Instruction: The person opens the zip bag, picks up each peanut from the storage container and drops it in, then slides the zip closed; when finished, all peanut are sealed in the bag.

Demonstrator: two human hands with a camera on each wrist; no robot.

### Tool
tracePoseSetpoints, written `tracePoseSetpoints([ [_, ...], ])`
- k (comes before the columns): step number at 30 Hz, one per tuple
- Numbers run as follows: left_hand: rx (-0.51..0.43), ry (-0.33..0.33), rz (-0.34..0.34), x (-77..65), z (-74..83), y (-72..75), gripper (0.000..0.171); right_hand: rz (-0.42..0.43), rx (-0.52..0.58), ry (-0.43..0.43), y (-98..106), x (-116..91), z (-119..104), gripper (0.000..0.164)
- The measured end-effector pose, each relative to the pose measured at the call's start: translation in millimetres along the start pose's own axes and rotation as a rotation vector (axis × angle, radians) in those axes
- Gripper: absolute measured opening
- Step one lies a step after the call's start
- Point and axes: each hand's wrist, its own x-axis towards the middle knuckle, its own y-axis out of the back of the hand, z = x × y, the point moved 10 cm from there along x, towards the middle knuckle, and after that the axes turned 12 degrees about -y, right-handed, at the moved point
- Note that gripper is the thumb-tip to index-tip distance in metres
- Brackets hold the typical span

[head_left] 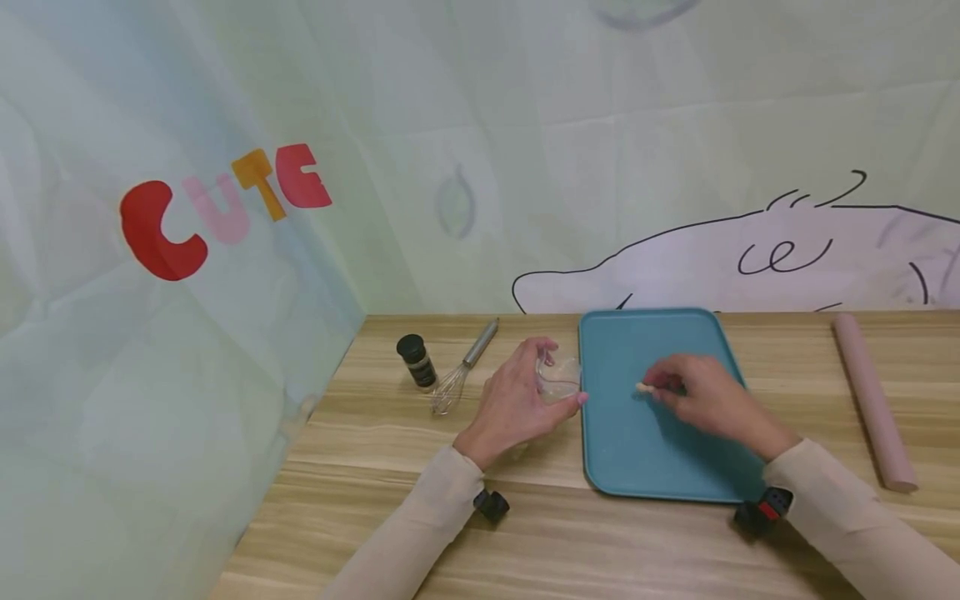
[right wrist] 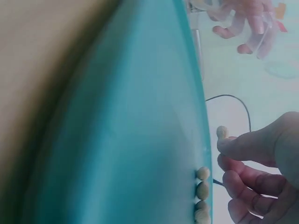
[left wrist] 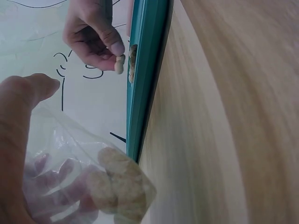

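My right hand (head_left: 701, 396) pinches an unshelled peanut (left wrist: 120, 64) between thumb and fingertips, above the blue tray (head_left: 645, 458). Several peanuts (right wrist: 202, 189) lie on the tray; in the head view the right hand mostly hides them. At the tray's left edge, my left hand (head_left: 517, 404) holds a clear plastic bag (head_left: 560, 379), its thumb and fingers spread around it. Peanuts (left wrist: 122, 179) show through the film at the bottom of the bag in the left wrist view.
A black-capped spice jar (head_left: 417, 362) and a metal whisk (head_left: 467, 367) stand and lie left of the left hand. To the right of the tray lies a pink rolling pin (head_left: 873, 400). A printed cloth (head_left: 465, 150) hangs behind and beside the wooden table (head_left: 360, 500).
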Motion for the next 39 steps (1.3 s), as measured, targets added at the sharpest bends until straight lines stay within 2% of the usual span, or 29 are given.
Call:
tracePoseSetpoints([
  [7, -0.009, 0.003, -0.007, 0.3, 0.6, -1.1, 0.077, 0.034, 0.058, 0.006, 12, 3, -11, 0.012],
  [19, -0.008, -0.005, 0.003, -0.9, -0.4, -0.6, 0.077, 0.025, 0.079, 0.061, 19, 12, -62, 0.014],
  [27, -0.017, 0.002, -0.016, -1.3, 1.0, -2.2, 0.078, 0.011, 0.108, 0.103, 15, 23, -88, 0.014],
  [33, -0.008, -0.006, -0.006, -1.0, 1.0, -2.2, 0.076, 0.006, 0.111, 0.146, 12, 27, -102, 0.014],
  [39, 0.002, -0.023, 0.001, -0.7, 2.0, -2.0, 0.075, -0.003, 0.121, 0.163, 11, 29, -106, 0.015],
])
